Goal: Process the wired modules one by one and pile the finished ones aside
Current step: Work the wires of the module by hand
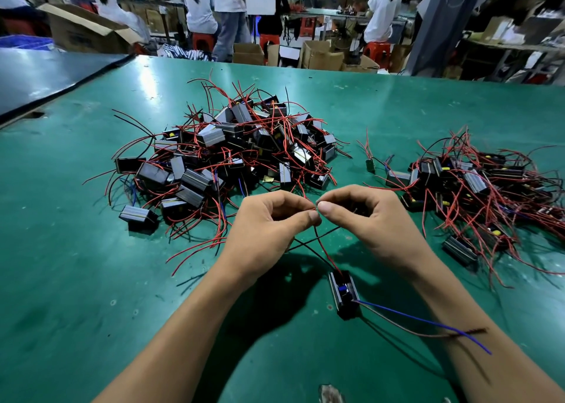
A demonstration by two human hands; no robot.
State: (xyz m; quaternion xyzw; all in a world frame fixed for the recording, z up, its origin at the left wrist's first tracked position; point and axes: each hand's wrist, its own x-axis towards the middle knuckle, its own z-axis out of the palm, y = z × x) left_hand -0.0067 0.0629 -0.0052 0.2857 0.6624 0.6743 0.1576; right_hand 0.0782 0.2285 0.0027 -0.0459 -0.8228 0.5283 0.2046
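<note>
Pinching the tip of the thin red wire (324,249) from both sides, you have your left hand (269,219) and right hand (367,216) meeting thumb to thumb above the green matted desk (91,280). The fingers (328,208) of each hand are closed narrow on the wire end. The small black box-shaped module with ribbed metal sides (344,294) lies on the desk between your forearms, tied to your grip by that red lead. Its long blue wire (428,321) trails across your right forearm. Whether a second strand sits inside the pinch is hard to tell, since your fingertips hide it. Hold close to the end so the strands twist tight rather than splay, and leave slack in the lead so the module does not drag. Mind the thin black wires (312,251) crossing under your hands, and let none slip into the twist. Once done, the module probably belongs on the smaller tangled heap of wired modules (477,188) to your right, well apart from the big heap of wired modules (232,148) ahead
</note>
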